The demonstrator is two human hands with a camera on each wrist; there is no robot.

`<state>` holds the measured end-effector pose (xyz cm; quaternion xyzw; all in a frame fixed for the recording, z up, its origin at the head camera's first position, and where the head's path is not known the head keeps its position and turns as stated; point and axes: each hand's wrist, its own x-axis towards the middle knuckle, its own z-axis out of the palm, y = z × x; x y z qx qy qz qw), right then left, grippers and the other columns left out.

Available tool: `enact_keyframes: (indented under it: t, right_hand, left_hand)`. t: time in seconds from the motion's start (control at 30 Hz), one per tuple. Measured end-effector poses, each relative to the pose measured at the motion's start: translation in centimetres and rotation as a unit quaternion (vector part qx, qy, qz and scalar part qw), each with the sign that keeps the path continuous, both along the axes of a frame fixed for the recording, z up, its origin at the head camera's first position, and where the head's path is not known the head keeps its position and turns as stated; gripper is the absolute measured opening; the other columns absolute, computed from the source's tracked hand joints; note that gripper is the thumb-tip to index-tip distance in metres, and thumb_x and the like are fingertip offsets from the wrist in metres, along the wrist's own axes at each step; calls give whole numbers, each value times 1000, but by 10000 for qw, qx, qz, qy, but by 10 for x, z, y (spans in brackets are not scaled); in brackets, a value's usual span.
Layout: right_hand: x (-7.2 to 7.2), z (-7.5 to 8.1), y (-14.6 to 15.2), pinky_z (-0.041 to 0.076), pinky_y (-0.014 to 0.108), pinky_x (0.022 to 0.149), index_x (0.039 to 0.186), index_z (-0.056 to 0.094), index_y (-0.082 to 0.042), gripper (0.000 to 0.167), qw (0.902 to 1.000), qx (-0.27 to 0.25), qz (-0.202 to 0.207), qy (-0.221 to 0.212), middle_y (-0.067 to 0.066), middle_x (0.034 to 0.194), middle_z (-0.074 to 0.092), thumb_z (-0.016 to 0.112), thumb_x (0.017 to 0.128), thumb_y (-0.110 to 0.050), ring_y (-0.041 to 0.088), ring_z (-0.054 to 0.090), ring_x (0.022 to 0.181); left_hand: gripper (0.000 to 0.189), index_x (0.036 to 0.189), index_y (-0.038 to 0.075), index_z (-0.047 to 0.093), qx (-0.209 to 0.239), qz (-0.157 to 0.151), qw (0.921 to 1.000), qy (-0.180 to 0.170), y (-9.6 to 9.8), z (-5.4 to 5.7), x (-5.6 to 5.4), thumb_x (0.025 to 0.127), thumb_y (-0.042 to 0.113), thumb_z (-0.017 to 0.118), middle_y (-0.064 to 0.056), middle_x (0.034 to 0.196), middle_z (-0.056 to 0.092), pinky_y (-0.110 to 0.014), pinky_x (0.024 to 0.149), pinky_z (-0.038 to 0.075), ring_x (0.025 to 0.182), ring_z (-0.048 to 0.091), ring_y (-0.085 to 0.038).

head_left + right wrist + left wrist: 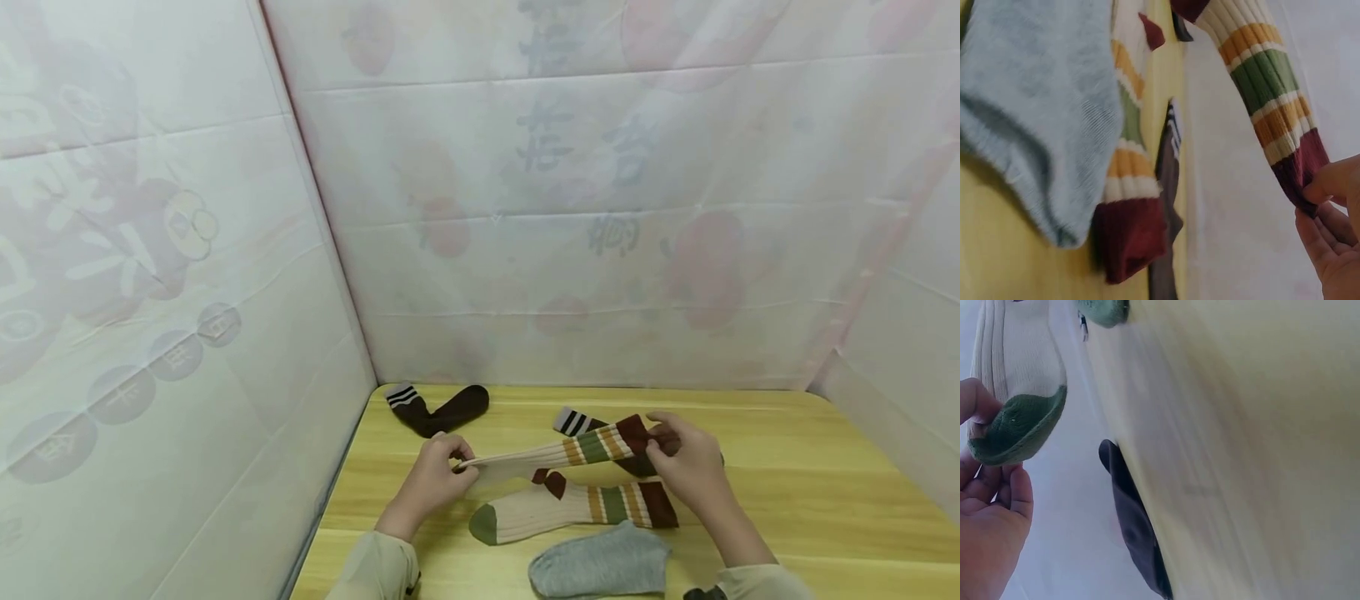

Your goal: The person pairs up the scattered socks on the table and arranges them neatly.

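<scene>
A cream ribbed sock with green, orange and maroon bands is stretched sideways above the table between both hands. My left hand pinches its green toe, thumb on one side and fingers on the other. At the other end my right hand pinches the maroon cuff. Just below, a matching striped sock lies flat, toe to the left and maroon cuff to the right. Nearest the front is a grey sock, its opening toward the right.
A dark brown sock with a striped grey cuff lies bent at the back left. Another dark sock lies behind the held one, partly hidden by it. Printed cloth walls enclose the wooden table at the back and sides.
</scene>
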<state>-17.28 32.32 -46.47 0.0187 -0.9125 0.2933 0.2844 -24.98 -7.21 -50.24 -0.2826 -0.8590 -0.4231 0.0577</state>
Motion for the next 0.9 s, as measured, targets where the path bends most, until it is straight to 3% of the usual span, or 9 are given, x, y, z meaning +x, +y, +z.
enact_keyframes:
  t: [0.13, 0.3, 0.5, 0.63, 0.73, 0.9]
  right_hand:
    - [-1, -10, 11, 53, 15, 63, 122, 74, 0, 39, 9996, -212, -140, 80, 13, 94, 76, 74, 85, 11, 11, 69, 77]
    - [-3, -25, 24, 48, 6, 67, 120, 76, 1, 35, 9981, -383, -463, 113, 18, 102, 77, 73, 87, 12, 10, 68, 82]
    - [-1, -42, 35, 48, 11, 69, 102, 79, -6, 24, 9975, -335, -615, -20, 16, 105, 76, 71, 86, 11, -2, 59, 87]
    - [3, -50, 43, 49, 14, 67, 100, 79, -8, 24, 9970, -245, -710, -197, 17, 106, 76, 71, 86, 10, 2, 62, 85]
    - [7, -55, 49, 47, 18, 62, 101, 78, -6, 25, 9963, -210, -764, -333, 19, 106, 76, 71, 84, 10, 7, 60, 77]
    - [12, -64, 56, 45, 23, 52, 102, 77, -3, 24, 9942, -353, -717, -718, 23, 107, 76, 68, 85, 10, 1, 52, 60]
  left_hand:
    - [17, 92, 20, 74, 32, -227, 9996, 177, 3, 5, 5, 90, 3, 74, 9, 94, 70, -45, 92, 56, 88, 62, -10]
    - [16, 98, 16, 76, 30, -393, 9981, 481, 10, 8, 7, 93, 1, 74, 4, 98, 73, -40, 89, 57, 91, 64, -10]
    - [17, 98, 13, 79, 83, -466, 9944, 942, 15, 6, 12, 92, -3, 77, 3, 97, 76, -34, 85, 58, 93, 65, -11]
    - [16, 96, 13, 79, 55, -605, 9919, 1113, 18, 3, 20, 90, -2, 79, 4, 96, 76, -32, 84, 57, 92, 62, -10]
    - [15, 97, 12, 78, -194, -810, 9854, 1484, 20, 0, 24, 90, -1, 79, 3, 97, 75, -26, 82, 55, 92, 59, -10]
    - [16, 96, 12, 79, -775, -963, 9625, 2414, 25, -4, 28, 89, -2, 80, 5, 96, 74, -17, 84, 52, 92, 60, -9]
